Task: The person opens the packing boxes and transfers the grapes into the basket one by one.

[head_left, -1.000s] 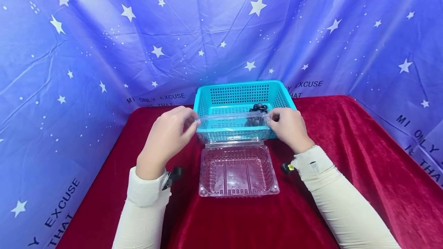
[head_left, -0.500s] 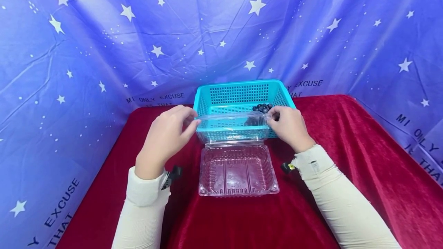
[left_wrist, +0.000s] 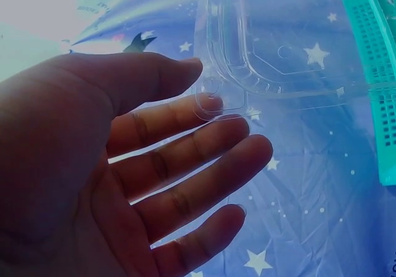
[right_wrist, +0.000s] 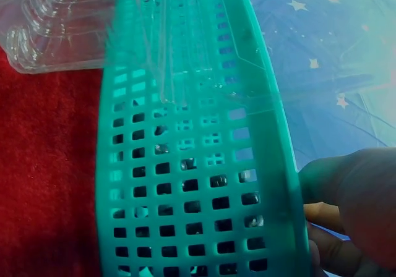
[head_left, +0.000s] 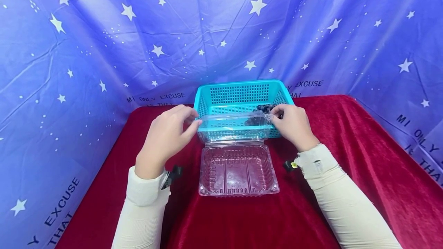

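A clear plastic clamshell container (head_left: 238, 174) lies open on the red cloth, its lid (head_left: 228, 136) tilted up against the front of a turquoise basket (head_left: 238, 84). At the lid's left corner, my left hand (head_left: 166, 133) pinches the edge between thumb and forefinger; the left wrist view has that corner (left_wrist: 229, 98) near the fingertips, the other fingers spread. My right hand (head_left: 292, 126), fingers curled, is beside the lid's right corner and over the basket's rim. In the right wrist view that rim (right_wrist: 281, 184) hides its fingertips, so its hold is unclear. Dark grapes (head_left: 263, 108) lie inside the basket nearby.
Red velvet cloth (head_left: 221, 222) covers the table. A purple-blue curtain with stars (head_left: 190, 22) hangs behind and along both sides, close to the basket's back. Small dark wrist cameras (head_left: 176, 172) sit on both cuffs.
My right hand has shifted slightly right. The grapes in the basket have moved a little to the right and look partly covered by that hand. The left hand and container stay nearly still.
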`<state>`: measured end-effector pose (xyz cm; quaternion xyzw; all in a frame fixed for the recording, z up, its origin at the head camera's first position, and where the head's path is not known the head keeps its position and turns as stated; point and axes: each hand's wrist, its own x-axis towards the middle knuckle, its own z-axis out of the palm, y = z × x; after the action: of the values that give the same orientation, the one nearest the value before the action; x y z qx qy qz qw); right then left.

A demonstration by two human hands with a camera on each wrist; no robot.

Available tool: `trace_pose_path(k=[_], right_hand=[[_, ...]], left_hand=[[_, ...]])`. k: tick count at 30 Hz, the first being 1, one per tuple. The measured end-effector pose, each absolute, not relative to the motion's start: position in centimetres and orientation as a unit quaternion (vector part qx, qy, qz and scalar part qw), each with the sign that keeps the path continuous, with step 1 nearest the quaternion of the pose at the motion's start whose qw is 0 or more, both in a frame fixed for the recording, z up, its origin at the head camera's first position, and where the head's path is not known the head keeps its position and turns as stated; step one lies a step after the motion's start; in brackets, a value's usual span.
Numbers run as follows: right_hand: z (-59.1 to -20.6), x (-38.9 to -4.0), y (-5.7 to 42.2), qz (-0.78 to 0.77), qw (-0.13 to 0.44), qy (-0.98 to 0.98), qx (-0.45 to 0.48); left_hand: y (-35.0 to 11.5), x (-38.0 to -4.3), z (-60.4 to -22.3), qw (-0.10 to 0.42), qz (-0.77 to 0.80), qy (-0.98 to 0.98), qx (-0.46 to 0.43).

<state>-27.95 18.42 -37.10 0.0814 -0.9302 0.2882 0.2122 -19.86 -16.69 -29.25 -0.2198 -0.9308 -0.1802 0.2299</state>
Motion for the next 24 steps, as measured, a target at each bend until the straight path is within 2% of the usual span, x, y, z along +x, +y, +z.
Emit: trace_pose_path(k=[10,18,21,24], right_hand=[[-36.3,-27.6,19.1,0.293,0.222,-0.927,0.068],[-33.9,-26.2,19.5,0.315,0.228,-0.919,0.068],[-32.9,-25.5,19.6,0.323,0.203,-0.92,0.083],[-32.2,-24.9,19.5,0.337,0.142,-0.923,0.117]], left_hand=[[-16.6,-19.8,-29.3,0.237,-0.176,-0.929,-0.225],[-16.5,-19.8,-29.4,0.24,-0.18,-0.925,-0.232],[-16.5,-19.8,-29.4,0.241,-0.181,-0.925,-0.232],[-16.4,-20.1,-29.4,0.236,-0.188,-0.925,-0.231]])
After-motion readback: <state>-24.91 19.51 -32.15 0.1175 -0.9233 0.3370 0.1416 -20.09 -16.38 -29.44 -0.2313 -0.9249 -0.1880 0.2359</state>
